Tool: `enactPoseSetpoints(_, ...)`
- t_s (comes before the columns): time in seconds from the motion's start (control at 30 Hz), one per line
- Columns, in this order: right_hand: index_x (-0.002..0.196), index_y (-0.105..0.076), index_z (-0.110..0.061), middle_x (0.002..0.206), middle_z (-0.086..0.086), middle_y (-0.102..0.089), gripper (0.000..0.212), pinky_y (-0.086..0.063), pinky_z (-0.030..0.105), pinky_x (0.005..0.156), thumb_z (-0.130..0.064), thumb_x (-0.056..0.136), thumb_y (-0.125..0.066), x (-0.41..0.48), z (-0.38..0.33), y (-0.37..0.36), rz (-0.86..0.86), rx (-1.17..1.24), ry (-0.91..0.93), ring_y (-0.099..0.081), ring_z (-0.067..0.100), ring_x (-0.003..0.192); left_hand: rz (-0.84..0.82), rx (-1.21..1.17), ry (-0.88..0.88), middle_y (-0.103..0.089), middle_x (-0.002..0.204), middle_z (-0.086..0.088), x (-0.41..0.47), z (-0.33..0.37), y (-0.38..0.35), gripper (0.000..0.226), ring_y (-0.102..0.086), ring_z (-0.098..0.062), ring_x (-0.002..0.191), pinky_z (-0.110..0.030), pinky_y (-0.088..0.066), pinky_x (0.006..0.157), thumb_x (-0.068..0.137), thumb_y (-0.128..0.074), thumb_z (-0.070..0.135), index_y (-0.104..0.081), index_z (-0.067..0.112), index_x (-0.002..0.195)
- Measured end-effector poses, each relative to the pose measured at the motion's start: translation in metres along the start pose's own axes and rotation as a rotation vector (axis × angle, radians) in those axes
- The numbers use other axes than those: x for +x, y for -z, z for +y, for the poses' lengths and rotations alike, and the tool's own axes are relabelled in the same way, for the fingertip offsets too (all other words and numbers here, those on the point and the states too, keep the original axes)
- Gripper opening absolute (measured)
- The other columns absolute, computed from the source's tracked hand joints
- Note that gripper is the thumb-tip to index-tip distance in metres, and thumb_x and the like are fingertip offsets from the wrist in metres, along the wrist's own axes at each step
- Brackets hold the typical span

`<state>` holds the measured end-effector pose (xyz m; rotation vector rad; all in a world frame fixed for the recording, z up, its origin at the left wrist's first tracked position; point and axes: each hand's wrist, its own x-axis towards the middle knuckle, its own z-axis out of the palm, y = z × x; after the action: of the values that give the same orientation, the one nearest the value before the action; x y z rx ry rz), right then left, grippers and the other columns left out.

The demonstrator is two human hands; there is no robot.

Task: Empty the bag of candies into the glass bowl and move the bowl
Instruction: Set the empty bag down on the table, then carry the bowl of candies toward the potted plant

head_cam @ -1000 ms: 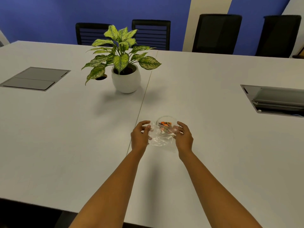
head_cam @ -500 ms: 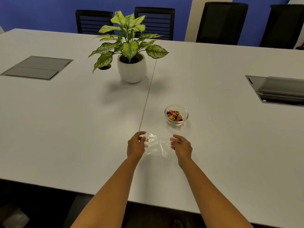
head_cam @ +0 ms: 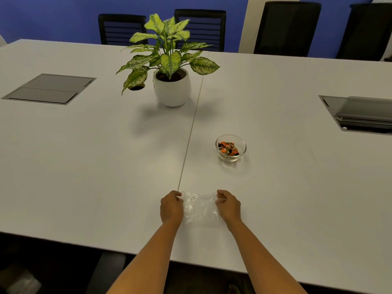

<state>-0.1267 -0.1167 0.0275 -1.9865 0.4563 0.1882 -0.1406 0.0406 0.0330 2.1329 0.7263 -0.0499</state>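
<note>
A small glass bowl [head_cam: 231,156] stands on the white table, right of its centre seam, with orange and black wrapped candies [head_cam: 228,148] inside. Nearer to me, a clear plastic bag [head_cam: 199,209] lies flat on the table and looks empty. My left hand [head_cam: 171,207] pinches the bag's left top corner. My right hand [head_cam: 228,205] pinches its right top corner. The bowl is well beyond both hands and nothing touches it.
A potted plant in a white pot [head_cam: 172,88] stands at the back near the seam. Grey cable hatches are set into the table at the left [head_cam: 49,89] and right [head_cam: 360,114]. Black chairs [head_cam: 286,28] line the far side. The table's near edge [head_cam: 106,247] is close to my forearms.
Both hands have drawn the bag back from over the bowl toward me and lowered it flat onto the table. The candies now lie in the bowl, which stays where it was.
</note>
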Motion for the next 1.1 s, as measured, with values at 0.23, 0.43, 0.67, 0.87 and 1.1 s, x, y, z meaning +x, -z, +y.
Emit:
enactPoseSetpoints(0.23,0.119,-0.06,-0.009,0.126,0.014,-0.054,0.034,-0.044,0.032,0.101,-0.004,0.085,-0.06,0.002,-0.001,0.003,-0.013,-0.136,0.09,-0.054,0.028,0.118,0.015,0.051,0.024,-0.065,0.111,-0.009,-0.002,0.006,0.0,0.031,-0.063,-0.027,0.098,-0.036,-0.052,0.08,0.085,-0.058,0.016,-0.061,0.012,0.116)
enactPoseSetpoints(0.43,0.118,-0.059,-0.013,0.123,0.012,-0.053,0.03,-0.047,0.035,0.095,-0.007,0.089,-0.057,0.014,-0.025,0.027,0.122,-0.086,0.232,-0.053,0.028,0.115,0.078,-0.012,-0.131,-0.062,0.115,-0.008,0.005,0.03,0.006,0.034,-0.061,-0.025,0.102,-0.036,-0.051,0.083,0.086,-0.06,0.024,-0.056,0.014,0.118)
enactPoseSetpoints(0.67,0.137,-0.041,-0.013,0.143,0.011,-0.039,0.057,-0.032,0.036,0.107,-0.018,0.085,-0.065,0.059,-0.055,0.07,0.072,-0.241,0.224,-0.032,0.029,0.134,-0.206,-0.061,-0.389,-0.054,0.127,-0.008,0.034,0.089,-0.005,0.049,-0.053,-0.021,0.113,-0.029,-0.046,0.088,0.085,-0.065,0.018,-0.046,0.017,0.13)
enactPoseSetpoints(0.87,0.145,-0.024,-0.013,0.153,0.012,-0.026,0.084,-0.019,0.038,0.115,-0.023,0.078,-0.073,0.109,-0.06,0.09,-0.041,-0.319,0.182,-0.022,0.029,0.142,-0.364,-0.023,-0.407,-0.042,0.143,-0.006,0.064,0.131,-0.033,0.073,-0.043,-0.023,0.13,-0.041,-0.041,0.107,0.078,-0.073,0.019,-0.034,0.02,0.14)
enactPoseSetpoints(1.1,0.149,-0.006,-0.013,0.157,0.011,-0.016,0.112,-0.017,0.044,0.119,-0.02,0.067,-0.083,0.159,-0.058,0.098,-0.227,-0.317,0.134,-0.015,0.03,0.145,-0.502,-0.084,-0.444,-0.042,0.135,-0.001,0.094,0.159,-0.066,0.088,-0.041,-0.017,0.127,-0.026,-0.038,0.099,0.067,-0.08,0.002,-0.032,0.012,0.14)
